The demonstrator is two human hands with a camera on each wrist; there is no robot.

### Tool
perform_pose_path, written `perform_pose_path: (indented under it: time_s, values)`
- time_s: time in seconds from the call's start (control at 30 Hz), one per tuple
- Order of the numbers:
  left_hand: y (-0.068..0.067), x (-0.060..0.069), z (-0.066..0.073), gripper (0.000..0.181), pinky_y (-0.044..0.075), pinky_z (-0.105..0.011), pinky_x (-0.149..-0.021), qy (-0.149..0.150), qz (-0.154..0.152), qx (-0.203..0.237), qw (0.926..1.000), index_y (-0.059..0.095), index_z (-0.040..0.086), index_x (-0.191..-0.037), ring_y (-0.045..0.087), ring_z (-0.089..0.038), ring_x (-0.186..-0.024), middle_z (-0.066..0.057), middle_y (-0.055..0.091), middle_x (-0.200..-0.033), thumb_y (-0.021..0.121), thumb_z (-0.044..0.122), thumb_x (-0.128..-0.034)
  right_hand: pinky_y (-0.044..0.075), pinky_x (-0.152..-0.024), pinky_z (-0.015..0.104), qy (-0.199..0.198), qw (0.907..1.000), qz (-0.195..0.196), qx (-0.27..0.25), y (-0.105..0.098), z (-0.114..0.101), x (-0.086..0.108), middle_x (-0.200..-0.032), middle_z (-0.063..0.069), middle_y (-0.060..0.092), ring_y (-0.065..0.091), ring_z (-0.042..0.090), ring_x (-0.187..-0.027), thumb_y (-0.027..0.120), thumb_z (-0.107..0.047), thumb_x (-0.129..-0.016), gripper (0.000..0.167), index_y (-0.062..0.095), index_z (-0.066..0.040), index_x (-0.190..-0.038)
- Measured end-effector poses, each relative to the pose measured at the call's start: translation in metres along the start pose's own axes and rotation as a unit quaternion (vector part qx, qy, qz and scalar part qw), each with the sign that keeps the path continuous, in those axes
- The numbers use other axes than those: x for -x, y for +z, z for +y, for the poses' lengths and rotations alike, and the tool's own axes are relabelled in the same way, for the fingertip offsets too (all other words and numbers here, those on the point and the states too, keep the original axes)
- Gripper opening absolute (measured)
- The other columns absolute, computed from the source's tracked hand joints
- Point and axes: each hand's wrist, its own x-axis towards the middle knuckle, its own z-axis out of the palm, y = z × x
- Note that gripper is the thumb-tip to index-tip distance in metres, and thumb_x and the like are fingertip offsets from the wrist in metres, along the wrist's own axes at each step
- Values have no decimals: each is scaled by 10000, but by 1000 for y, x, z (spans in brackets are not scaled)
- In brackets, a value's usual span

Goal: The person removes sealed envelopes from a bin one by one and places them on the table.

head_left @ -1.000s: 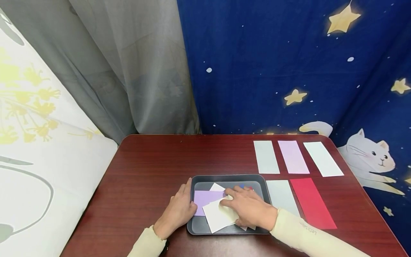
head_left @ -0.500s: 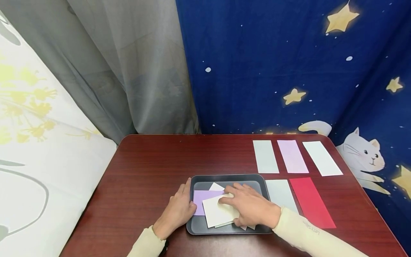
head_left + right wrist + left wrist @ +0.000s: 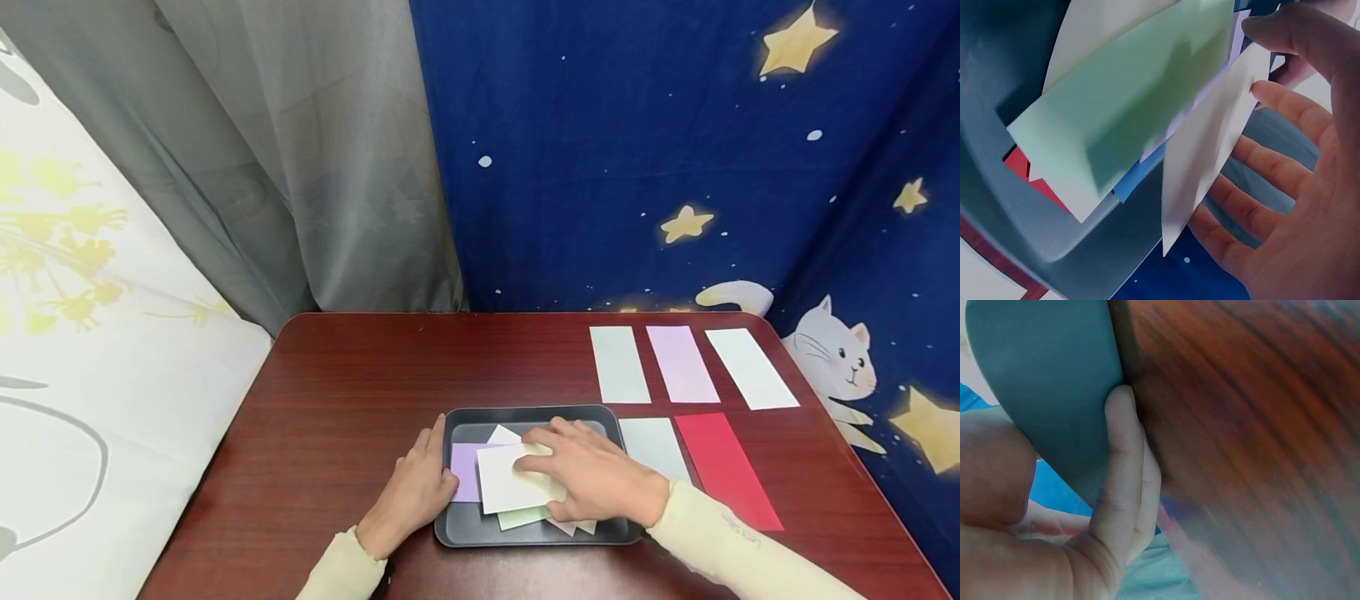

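My right hand point(image 3: 592, 475) holds a white paper card point(image 3: 506, 487) by its right side, thumb on one face and fingers on the other. In the right wrist view this white card point(image 3: 1200, 169) is tilted up from the pile. A green card point(image 3: 1129, 100), a purple edge, a blue strip point(image 3: 1130, 182) and a red piece point(image 3: 1021, 167) show beside it. The pile lies in a dark grey tray point(image 3: 468, 529), with a purple card point(image 3: 465, 479) at its left. My left hand point(image 3: 412, 492) grips the tray's left wall, fingers along its outside point(image 3: 1125, 475).
Right of the tray on the brown table point(image 3: 360, 375) lie flat paper strips: pale green point(image 3: 621, 367), lilac point(image 3: 682, 364), white point(image 3: 752, 369), another pale one point(image 3: 656, 450) and red point(image 3: 729, 472). Grey and blue curtains point(image 3: 600, 167) hang behind the table.
The white card has turned and shifted to the right with my right hand, uncovering more of a green card beneath it. My left hand stays on the tray wall.
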Motion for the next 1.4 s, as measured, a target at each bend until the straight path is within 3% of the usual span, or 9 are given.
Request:
perform_pose_path:
  time_s: [0.57,0.93,1.4]
  values:
    - [1,-3,-1,838,595,-522,-725,-5,54,16,10000,411,-133,-1606,660,-317,-790,-278,629,-1354,701,-28,-827,525,-824,423,88,9994,306,155,-9,17,13,-1416,51,640,584,245,-1103,909,-395,-815,597,753,-294,-1382]
    - [0,-5,-1,846,592,-505,-721,-97,-34,122,9999,398,-113,-1624,657,-315,-787,-272,613,-1390,693,-21,-836,553,-885,495,389,9984,389,109,-14,30,30,-1427,76,642,594,268,-1153,895,-350,-822,573,761,-266,-1372]
    - [2,0,-1,859,583,-466,-697,-210,-116,179,9996,387,-98,-1638,633,-285,-753,-264,611,-1390,693,-22,-839,511,-767,408,378,9957,820,216,-11,41,46,-1342,57,670,604,244,-1062,902,-342,-785,566,779,-250,-1330]
